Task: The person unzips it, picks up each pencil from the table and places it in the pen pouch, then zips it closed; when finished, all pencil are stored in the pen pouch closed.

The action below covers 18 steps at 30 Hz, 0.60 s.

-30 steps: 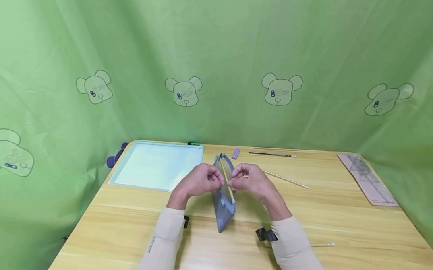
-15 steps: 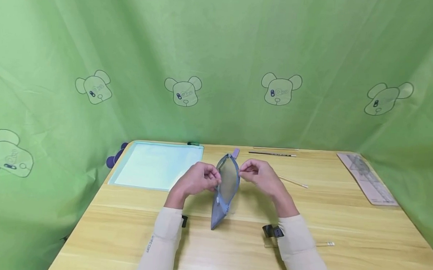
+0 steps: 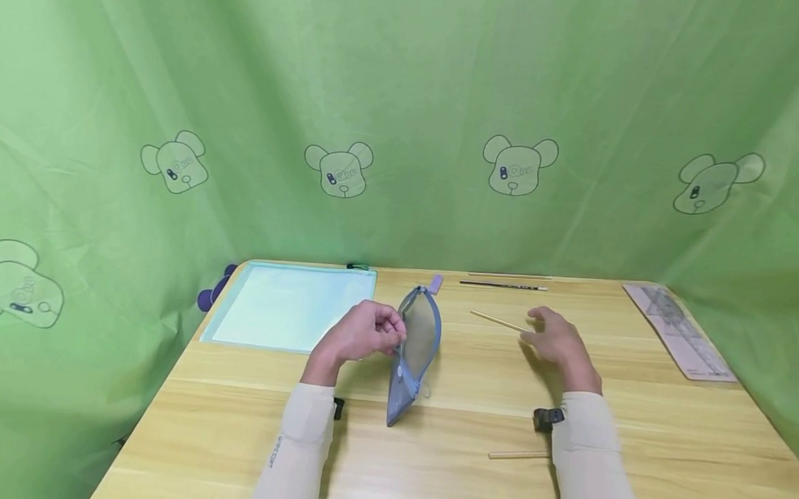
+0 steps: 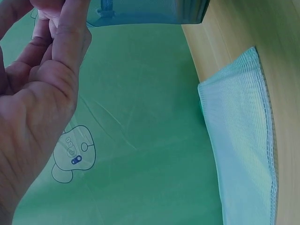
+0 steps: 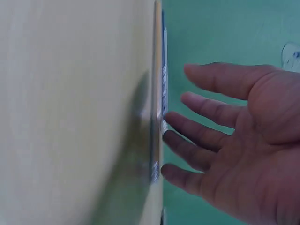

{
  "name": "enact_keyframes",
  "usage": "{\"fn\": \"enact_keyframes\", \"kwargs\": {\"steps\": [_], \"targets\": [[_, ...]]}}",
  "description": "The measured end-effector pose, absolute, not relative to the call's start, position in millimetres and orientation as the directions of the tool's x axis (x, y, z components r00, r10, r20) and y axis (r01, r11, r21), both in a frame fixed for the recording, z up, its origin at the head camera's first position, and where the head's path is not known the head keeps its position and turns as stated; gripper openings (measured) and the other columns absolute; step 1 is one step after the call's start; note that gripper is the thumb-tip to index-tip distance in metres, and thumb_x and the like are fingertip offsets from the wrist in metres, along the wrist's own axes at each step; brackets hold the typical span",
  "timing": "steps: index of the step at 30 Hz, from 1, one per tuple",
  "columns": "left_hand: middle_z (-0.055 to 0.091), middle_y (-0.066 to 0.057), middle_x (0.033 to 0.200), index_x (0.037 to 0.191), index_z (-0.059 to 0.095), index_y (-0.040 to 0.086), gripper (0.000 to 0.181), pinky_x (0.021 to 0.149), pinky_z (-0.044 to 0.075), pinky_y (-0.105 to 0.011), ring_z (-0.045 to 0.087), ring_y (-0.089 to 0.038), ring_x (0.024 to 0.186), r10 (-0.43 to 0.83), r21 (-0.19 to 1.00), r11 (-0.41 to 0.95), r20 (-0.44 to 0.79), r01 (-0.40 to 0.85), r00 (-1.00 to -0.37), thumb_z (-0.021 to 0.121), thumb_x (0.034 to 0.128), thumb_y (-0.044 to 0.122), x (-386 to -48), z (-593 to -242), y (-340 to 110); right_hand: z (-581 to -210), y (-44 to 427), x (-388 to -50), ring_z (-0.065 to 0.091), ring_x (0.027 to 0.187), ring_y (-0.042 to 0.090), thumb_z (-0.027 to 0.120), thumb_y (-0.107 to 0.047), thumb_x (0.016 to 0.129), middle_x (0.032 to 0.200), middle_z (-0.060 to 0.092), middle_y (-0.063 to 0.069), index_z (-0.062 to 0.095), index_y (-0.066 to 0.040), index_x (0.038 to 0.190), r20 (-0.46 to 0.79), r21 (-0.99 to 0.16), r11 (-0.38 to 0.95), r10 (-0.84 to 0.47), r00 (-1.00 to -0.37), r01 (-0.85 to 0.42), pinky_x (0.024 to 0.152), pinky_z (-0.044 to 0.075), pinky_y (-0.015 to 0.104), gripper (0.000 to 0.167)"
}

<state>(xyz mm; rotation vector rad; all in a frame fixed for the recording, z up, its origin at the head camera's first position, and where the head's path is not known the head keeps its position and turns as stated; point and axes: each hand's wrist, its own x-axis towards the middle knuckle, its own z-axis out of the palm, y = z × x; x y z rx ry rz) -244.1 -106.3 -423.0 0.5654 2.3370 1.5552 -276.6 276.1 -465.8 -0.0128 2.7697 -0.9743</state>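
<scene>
Left hand (image 3: 362, 333): fingers curled, thumb and fingertips pinching the left edge of the pouch.
Right hand (image 3: 556, 340): fingers and thumb spread, grasping nothing; above the near pencil, contact uncertain.
Pouch (image 3: 403, 398): blue-grey, zip mouth gaping; held on edge between the hands, mid-table.
Near pencil (image 3: 500, 322): wooden, lying right of the pouch, one end beneath the right hand.
Front pencil (image 3: 518, 456): wooden, partly hidden by the right sleeve (image 3: 594, 451).
Dark pencil (image 3: 501, 285): lying crosswise toward the table's far edge.
Eraser (image 3: 436, 284): purple, just behind the pouch.
Folder (image 3: 276, 304): pale blue, flat, at far left of the table (image 3: 231, 436).
Rulers (image 3: 677, 332): clear, in a pinkish pack, far right.
Curtain (image 3: 407, 71): green, printed with animal heads.
</scene>
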Motion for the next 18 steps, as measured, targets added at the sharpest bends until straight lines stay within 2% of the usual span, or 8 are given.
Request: {"fn": "enact_keyframes", "kwargs": {"steps": [4,12,18], "targets": [[0.067,-0.003,0.083,0.097,0.074,-0.002,0.011,0.073,0.068,-0.031,0.068,-0.021,0.078,0.466,0.922,0.348,-0.014,0.169,-0.885,0.065,0.0942,-0.006,-244.7,-423.1,-106.4,-471.7,285.8,-277.7,0.035,0.148,0.064,0.066,-0.011,0.098,0.16,0.038,0.041,0.04,0.009,0.157,-0.187,-0.582,0.811,-0.059,-0.981,0.062,0.124,0.031,0.075,0.067],[0.068,-0.006,0.084,0.098,0.073,-0.004,0.011,0.074,0.068,-0.032,0.069,-0.026,0.08,0.474,0.923,0.342,-0.008,0.176,-0.88,0.064,0.0936,-0.007,-243.8,-422.9,-107.2,-474.5,284.4,-279.2,0.059,0.123,0.054,0.072,-0.001,0.088,0.135,0.06,0.037,0.062,0.008,0.132,-0.179,-0.55,0.833,-0.051,-0.983,0.057,0.106,0.052,0.066,0.046],[0.067,-0.004,0.082,0.097,0.074,-0.003,0.008,0.073,0.068,-0.032,0.068,-0.023,0.078,0.468,0.923,0.342,-0.006,0.175,-0.884,0.066,0.0942,-0.006,-243.9,-422.8,-107.3,-474.6,269.8,-277.8,0.061,0.099,0.032,0.076,-0.002,0.087,0.11,0.064,0.019,0.064,0.006,0.125,-0.202,-0.595,0.802,-0.1,-0.974,0.041,0.085,0.057,0.043,0.04]]}}
